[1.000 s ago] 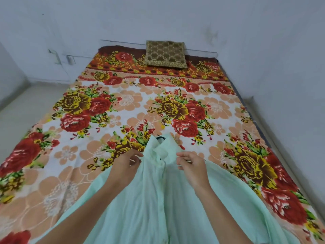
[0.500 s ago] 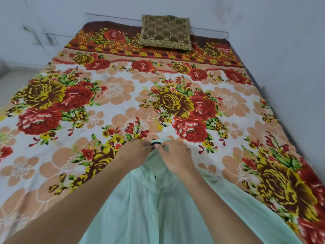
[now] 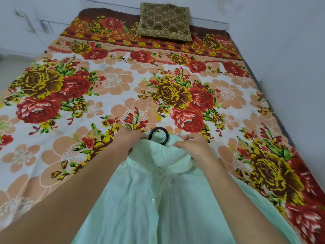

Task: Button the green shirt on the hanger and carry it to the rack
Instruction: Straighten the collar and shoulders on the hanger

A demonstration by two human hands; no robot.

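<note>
Collar straightening on green shirt (image 3: 158, 213), spread flat on floral bedspread (image 3: 105, 95), placket up.
Nearest, check button (image 3: 153, 201) on the placket and those above it for a full seat before any lift. At the neck: left hand (image 3: 131, 140) and right hand (image 3: 192, 147) set apart, each gripping bunched collar cloth either side of black hanger hook (image 3: 160, 129); smooth that bunch down evenly, keep hook centred and clear of fabric. Against half a second back: hands no longer meeting over the neck, hook now bared between them, collar heaped under the right. Beyond, brown cushion (image 3: 164, 22) at the bed's head; no rack in sight.
</note>
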